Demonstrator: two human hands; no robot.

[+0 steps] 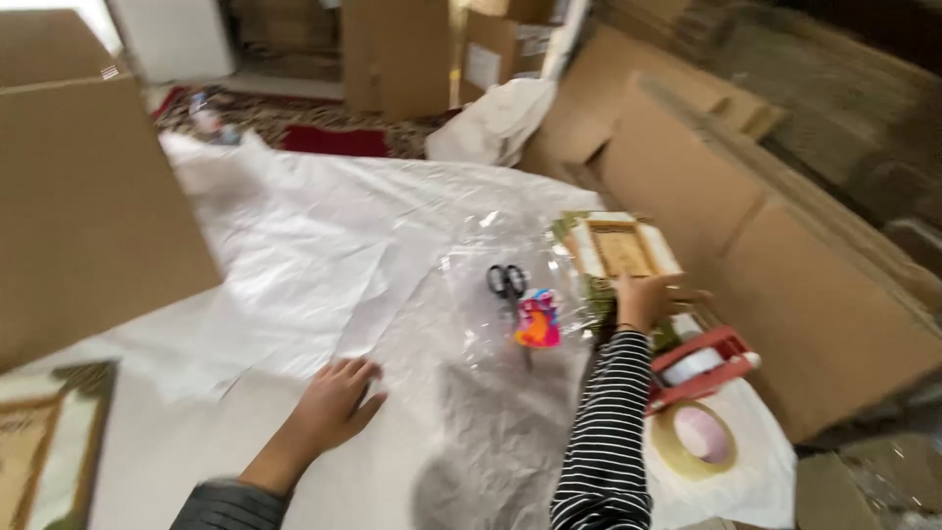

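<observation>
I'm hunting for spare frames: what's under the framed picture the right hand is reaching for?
Under the framed picture more frame edges stick out, so it tops a small stack. The right hand hides the near corner; how many lie beneath cannot be told.

Two bare hands show in the lower half of the frame. The left hand [332, 402], lower centre-left, comes out of a dark grey sleeve [228, 505] with faint fine stripes at the bottom edge. The right hand [648, 297], right of centre, has a long sleeve [601, 442] with black and white horizontal stripes, and a thin dark band [628, 328] circles the wrist.
</observation>
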